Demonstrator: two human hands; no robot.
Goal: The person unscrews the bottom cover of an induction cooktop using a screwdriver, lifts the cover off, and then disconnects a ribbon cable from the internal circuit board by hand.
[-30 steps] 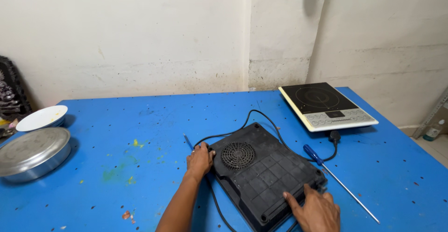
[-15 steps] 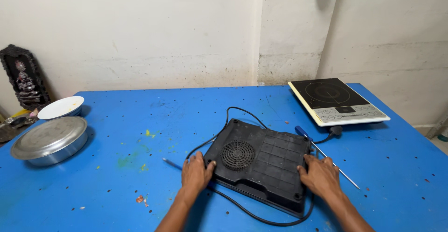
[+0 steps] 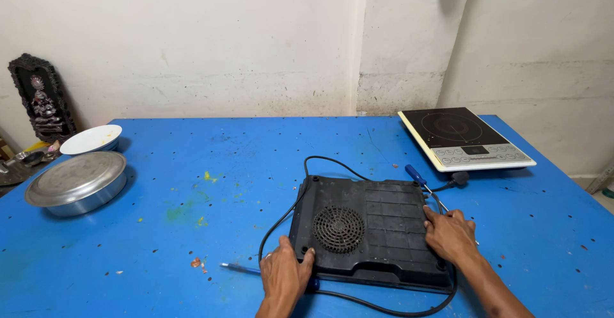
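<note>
A black induction cooktop (image 3: 377,228) lies face down on the blue table (image 3: 192,183), its round fan grille up. My left hand (image 3: 284,273) rests on its near left corner. My right hand (image 3: 451,233) presses on its right edge. The black power cord (image 3: 281,219) loops around the left and front of the unit. A blue-handled screwdriver (image 3: 419,178) lies just beyond my right hand, its shaft running under the fingers. A blue pen (image 3: 240,268) lies on the table by my left hand.
A second induction cooktop (image 3: 464,137), face up, sits at the far right. A lidded steel pan (image 3: 77,182) and a white bowl (image 3: 93,139) stand at the left. A dark carved frame (image 3: 41,97) leans on the wall.
The face-down cooktop has been turned and squared to the table edge. My right hand slid from its near corner to its right edge, and my left hand moved to the near left corner.
</note>
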